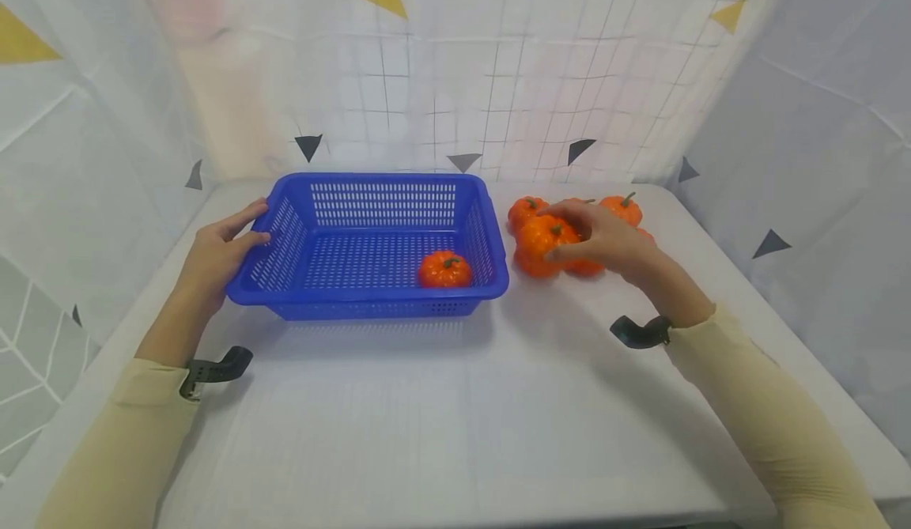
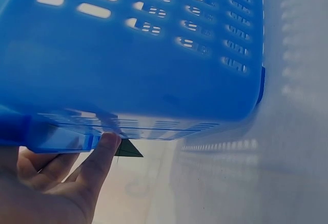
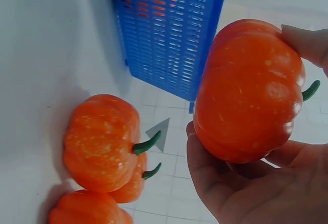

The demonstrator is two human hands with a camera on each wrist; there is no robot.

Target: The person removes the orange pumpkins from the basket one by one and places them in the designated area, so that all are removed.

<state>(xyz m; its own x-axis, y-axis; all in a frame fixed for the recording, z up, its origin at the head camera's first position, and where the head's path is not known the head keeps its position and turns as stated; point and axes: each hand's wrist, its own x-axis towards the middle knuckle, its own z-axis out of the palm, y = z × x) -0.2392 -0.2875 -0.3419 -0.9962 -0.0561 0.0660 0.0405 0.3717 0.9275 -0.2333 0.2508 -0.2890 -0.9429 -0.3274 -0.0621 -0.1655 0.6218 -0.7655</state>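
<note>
Thumb and fingers of my right hand (image 1: 605, 236) grip a small orange pumpkin (image 1: 542, 243) with a green stem, just right of the basket. In the right wrist view that pumpkin (image 3: 248, 93) hangs above the table, close to the basket's side wall. My left hand (image 1: 217, 256) grips the left rim of the blue plastic basket (image 1: 377, 295), thumb inside the edge. From the left wrist view the basket's slotted wall (image 2: 118, 75) fills most of the picture. One pumpkin (image 1: 444, 270) lies inside the basket at its front right corner.
Several more pumpkins (image 1: 621, 209) sit in a cluster on the white table (image 1: 427, 434) behind and under my right hand. White cloth walls (image 1: 441, 70) with grid lines and triangles stand round the back and sides of the table.
</note>
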